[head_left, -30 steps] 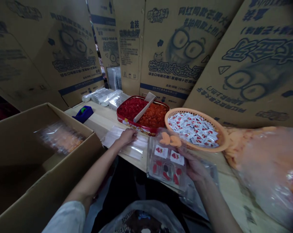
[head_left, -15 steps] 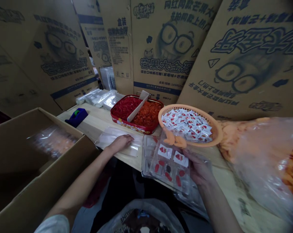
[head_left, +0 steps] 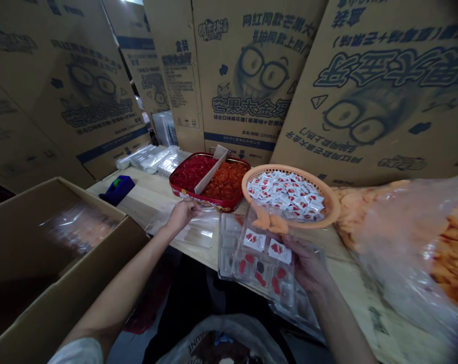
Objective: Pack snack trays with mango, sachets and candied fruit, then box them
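Observation:
My left hand (head_left: 183,215) is closed in a pinch on the upper edge of a clear plastic bag (head_left: 198,235), which lies flat on the table and is lifted slightly at that edge. My right hand (head_left: 308,264) grips the right side of a clear plastic tray (head_left: 286,297), tilted towards me. In the tray are two white sachets (head_left: 255,239) with red prints, two orange pieces (head_left: 262,218) at the top, and several red pieces (head_left: 260,279) with a dark one lower down. Beneath it lies another clear tray (head_left: 225,255) on the table edge.
Behind stand a red tin (head_left: 229,203) of red and orange pieces and an orange basket (head_left: 333,211) of sachets. A tape dispenser (head_left: 117,190) and a carton (head_left: 95,263) are at left. A big bag of orange pieces (head_left: 388,237) lies right; cardboard boxes (head_left: 247,121) wall the back.
My left hand has moved up and slightly left, from lying on the plastic bag to pinching and raising its upper edge. My right hand keeps the filled tray in nearly the same place.

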Motion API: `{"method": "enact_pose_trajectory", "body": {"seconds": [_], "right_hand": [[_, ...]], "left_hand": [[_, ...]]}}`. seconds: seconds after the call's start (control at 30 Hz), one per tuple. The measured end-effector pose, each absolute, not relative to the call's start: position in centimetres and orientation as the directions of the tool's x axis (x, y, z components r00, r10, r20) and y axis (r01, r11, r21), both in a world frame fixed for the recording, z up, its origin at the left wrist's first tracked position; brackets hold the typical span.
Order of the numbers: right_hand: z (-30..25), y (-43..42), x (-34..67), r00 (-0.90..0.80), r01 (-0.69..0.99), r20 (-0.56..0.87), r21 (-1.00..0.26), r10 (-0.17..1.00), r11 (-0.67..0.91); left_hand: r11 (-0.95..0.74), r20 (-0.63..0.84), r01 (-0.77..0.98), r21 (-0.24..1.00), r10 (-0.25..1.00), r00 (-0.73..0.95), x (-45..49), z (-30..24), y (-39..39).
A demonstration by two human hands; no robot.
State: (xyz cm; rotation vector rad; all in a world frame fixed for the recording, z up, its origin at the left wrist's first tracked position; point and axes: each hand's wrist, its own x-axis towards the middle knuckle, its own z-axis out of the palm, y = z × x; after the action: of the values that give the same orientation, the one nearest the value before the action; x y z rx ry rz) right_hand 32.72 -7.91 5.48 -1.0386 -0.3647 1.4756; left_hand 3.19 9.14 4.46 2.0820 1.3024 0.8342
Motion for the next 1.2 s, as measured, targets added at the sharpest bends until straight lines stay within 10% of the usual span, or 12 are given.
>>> {"method": "enact_pose_trajectory", "body": {"seconds": [0.6,1.2], "right_hand": [[6.1,-8.2,34.0,0.143,-0.754,-0.403,-0.636,0.904,-0.165],[10.7,-8.4,35.7,0.242,-0.776,-0.408,-0.626,0.881,-0.076]], "left_hand": [[-0.162,0.161,0.055,0.985,0.987,0.013,5.9,13.9,9.4],[0.513,-0.376,-0.276,0.813,0.824,0.425,9.2,15.3,0.0]]}}
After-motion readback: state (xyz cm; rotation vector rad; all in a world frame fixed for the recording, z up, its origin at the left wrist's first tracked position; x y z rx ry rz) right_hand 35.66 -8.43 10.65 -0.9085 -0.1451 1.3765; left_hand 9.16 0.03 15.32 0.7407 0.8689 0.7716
